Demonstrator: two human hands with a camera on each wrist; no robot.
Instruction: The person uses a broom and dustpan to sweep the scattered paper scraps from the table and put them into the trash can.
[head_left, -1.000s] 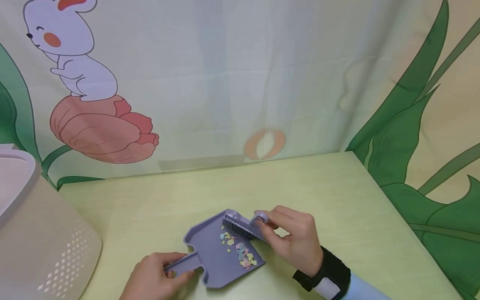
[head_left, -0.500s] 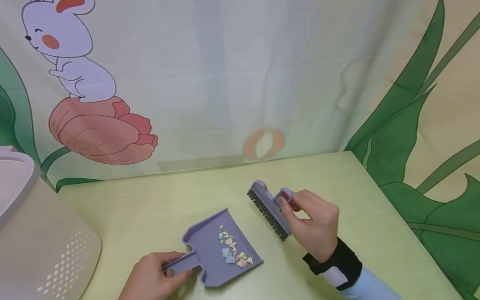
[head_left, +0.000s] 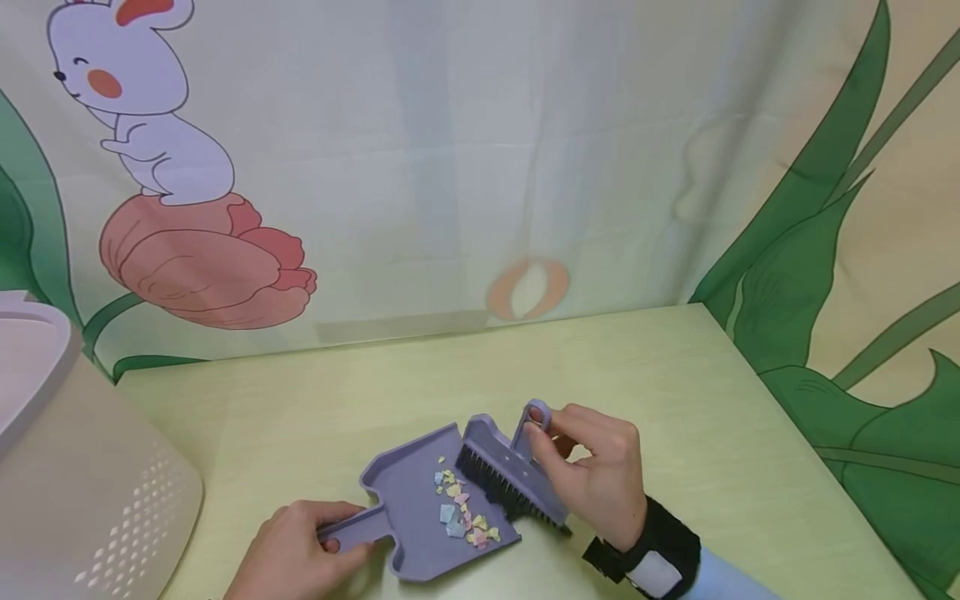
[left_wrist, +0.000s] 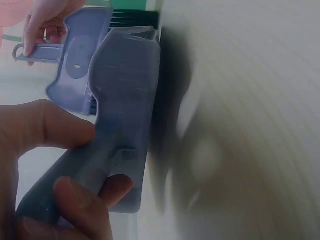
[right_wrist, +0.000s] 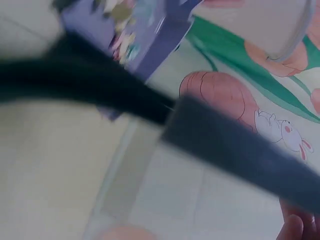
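A purple dustpan (head_left: 408, 504) is gripped by its handle in my left hand (head_left: 296, 546), its open edge facing right. Small pastel paper scraps (head_left: 453, 515), blue, yellow and pink, lie in a loose line across the pan. My right hand (head_left: 596, 471) pinches the looped handle of a purple brush (head_left: 517, 471) with dark bristles. Those bristles reach over the dustpan's open edge, just right of the scraps. In the left wrist view, fingers and thumb wrap the dustpan's handle (left_wrist: 75, 175). The brush (right_wrist: 240, 145) is a blur across the right wrist view.
A pale perforated basket (head_left: 90, 467) stands at the left, close to my left hand. The light green tabletop (head_left: 360, 383) runs back to a printed curtain (head_left: 420, 167). Curtain also hangs along the table's right edge.
The brush lifts off the dustpan to the upper right, then comes back down to its open edge. The scraps sit farther inside the pan. My left hand and dustpan have shifted slightly left.
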